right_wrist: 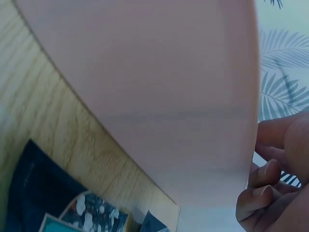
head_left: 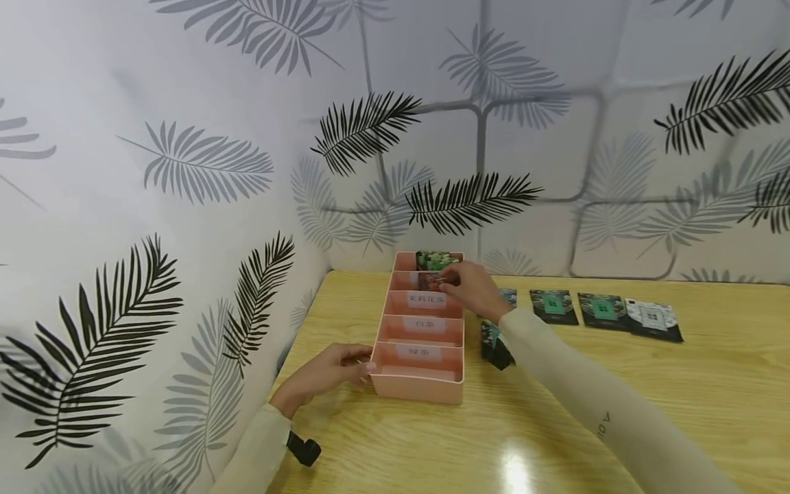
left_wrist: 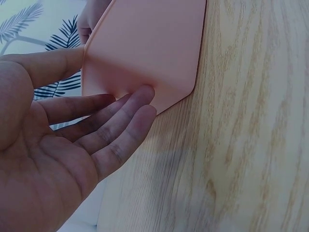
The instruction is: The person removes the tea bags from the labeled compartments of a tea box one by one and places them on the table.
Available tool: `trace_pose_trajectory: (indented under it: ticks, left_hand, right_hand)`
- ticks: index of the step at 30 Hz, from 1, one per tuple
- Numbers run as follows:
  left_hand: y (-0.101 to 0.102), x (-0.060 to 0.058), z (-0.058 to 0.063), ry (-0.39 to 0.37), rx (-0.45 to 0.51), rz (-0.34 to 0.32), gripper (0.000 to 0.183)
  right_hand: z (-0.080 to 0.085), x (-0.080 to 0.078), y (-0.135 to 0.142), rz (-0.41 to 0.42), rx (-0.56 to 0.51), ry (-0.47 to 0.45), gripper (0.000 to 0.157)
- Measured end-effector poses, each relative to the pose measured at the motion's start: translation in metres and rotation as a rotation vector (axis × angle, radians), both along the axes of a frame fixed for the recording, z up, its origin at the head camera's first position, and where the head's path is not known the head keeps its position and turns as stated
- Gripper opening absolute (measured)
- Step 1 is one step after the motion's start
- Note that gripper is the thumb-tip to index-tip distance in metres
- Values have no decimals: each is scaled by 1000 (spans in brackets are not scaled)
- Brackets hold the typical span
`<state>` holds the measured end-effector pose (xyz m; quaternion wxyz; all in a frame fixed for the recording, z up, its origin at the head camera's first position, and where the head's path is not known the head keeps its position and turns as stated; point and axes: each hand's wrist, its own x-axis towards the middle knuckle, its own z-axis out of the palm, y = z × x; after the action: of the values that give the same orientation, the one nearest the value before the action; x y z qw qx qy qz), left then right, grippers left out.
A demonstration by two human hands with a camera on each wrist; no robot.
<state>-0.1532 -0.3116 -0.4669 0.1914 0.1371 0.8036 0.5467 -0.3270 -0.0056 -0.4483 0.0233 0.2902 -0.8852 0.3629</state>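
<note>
A pink divided storage box [head_left: 416, 389] stands on the table, its compartments bearing paper labels with Chinese characters. My right hand [head_left: 474, 288] is over the second compartment from the back, fingertips pinching a dark red tea packet [head_left: 430, 281]. In the right wrist view the curled fingers [right_wrist: 263, 193] lie at the box's rim, and the packet is hidden there. A green tea packet [head_left: 437, 261] sits in the rearmost compartment. My left hand [head_left: 327, 374] touches the box's front left side with loosely extended fingers [left_wrist: 128, 130]; its thumb meets the rim.
Right of the box, dark packets with green labels [head_left: 552, 307] [head_left: 603, 311] lie on the wooden table [head_left: 617, 412]. A white-and-black packet [head_left: 654, 318] lies beside them. Other packets [head_left: 490, 336] lie partly under my right forearm. A leaf-patterned wall covering [head_left: 531, 151] stands behind.
</note>
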Motion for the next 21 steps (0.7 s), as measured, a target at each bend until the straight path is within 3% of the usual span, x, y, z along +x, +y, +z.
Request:
trace_pose_trajectory:
  ticks: [14,21]
  left_hand:
    - [1,1,1,-3,0,12,52]
    - [2,2,2,-10,22,4,52]
  right_hand:
    - [4,1,-3,-143,141,111,27]
    - [0,-7,-1,-78,148,58,31]
